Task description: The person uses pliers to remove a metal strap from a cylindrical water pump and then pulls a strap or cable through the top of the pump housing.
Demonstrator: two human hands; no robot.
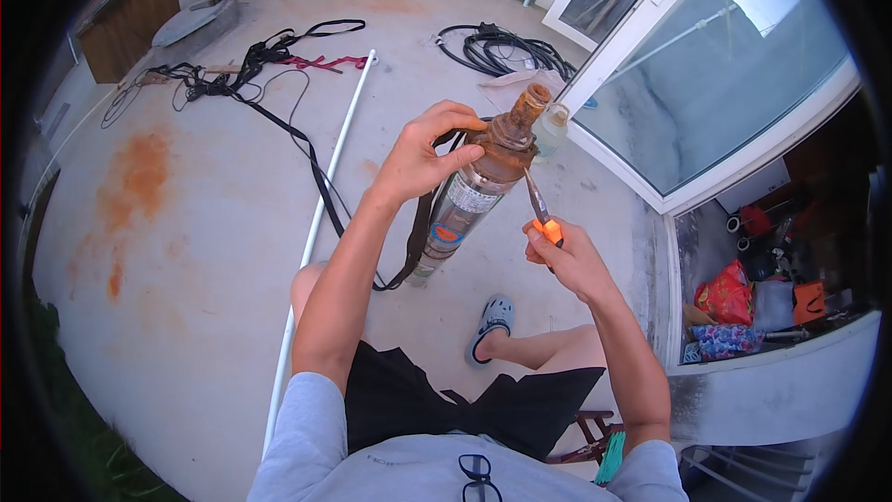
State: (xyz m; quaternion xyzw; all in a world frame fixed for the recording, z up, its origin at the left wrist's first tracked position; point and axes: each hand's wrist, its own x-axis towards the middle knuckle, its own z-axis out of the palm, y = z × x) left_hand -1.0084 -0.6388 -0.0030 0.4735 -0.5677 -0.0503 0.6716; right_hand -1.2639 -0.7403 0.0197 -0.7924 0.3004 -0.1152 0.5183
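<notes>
A long metal submersible pump [465, 200] stands tilted in front of me, its rusty brown outlet end uppermost. My left hand [429, 153] grips the side of that rusty end, thumb and fingers spread around it. A black strap or cable runs down along the pump's left side. In my right hand [571, 256] is a pair of long-nosed pliers [549, 226] with orange and black handles. Their narrow tip points up at the right side of the rusty collar; whether it touches, I cannot tell.
A white pole [327, 191] lies on the concrete floor at my left. Tangled black straps [251, 74] and a coiled black cable [497, 51] lie farther off. A glass jar [554, 123] stands behind the pump. An open white-framed glass door [664, 195] is on the right.
</notes>
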